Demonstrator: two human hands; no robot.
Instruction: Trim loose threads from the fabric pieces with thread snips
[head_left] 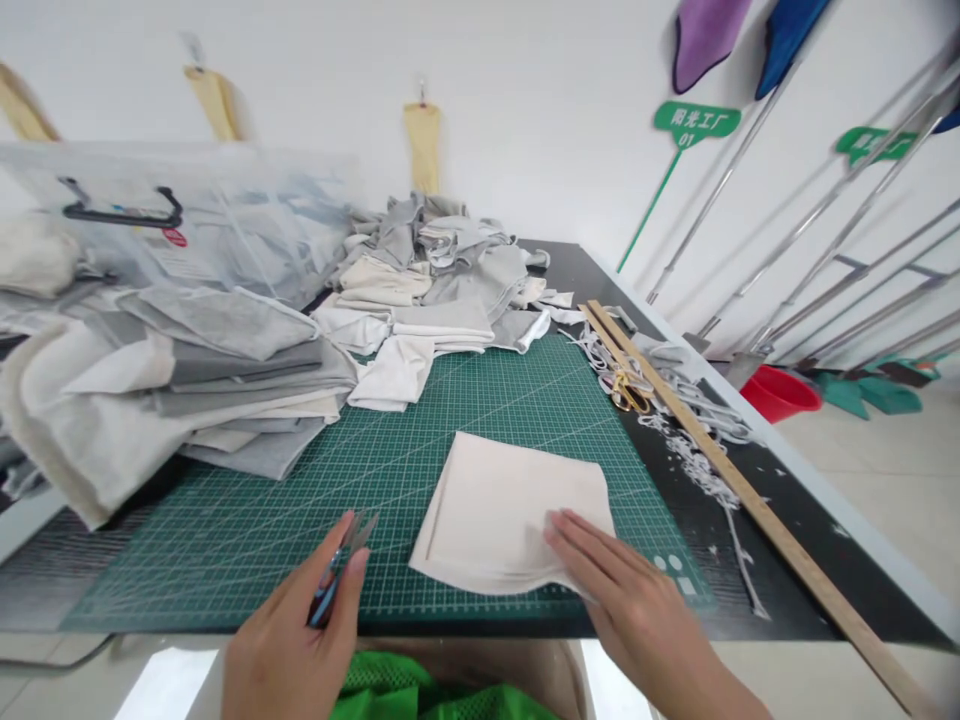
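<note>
My left hand (304, 610), low at the left, is closed round a pair of thread snips (328, 592) with blue handles. The short metal blades point up and away, slightly apart. A folded cream cloth (517, 500) lies on the green cutting mat (277, 545), its layers showing along the left and front edges. My right hand (619, 580) rests flat on the cloth's right front part, fingers stretched out. Whether the thumb reaches under the edge I cannot tell.
A stack of grey and white cloths (247, 370) stands at the left before a clear plastic bin (202, 200). More cloth is heaped (450, 270) at the back. On the right lie a long wooden ruler (720, 460), gold-handled scissors (630, 392) and white cord scraps (694, 455).
</note>
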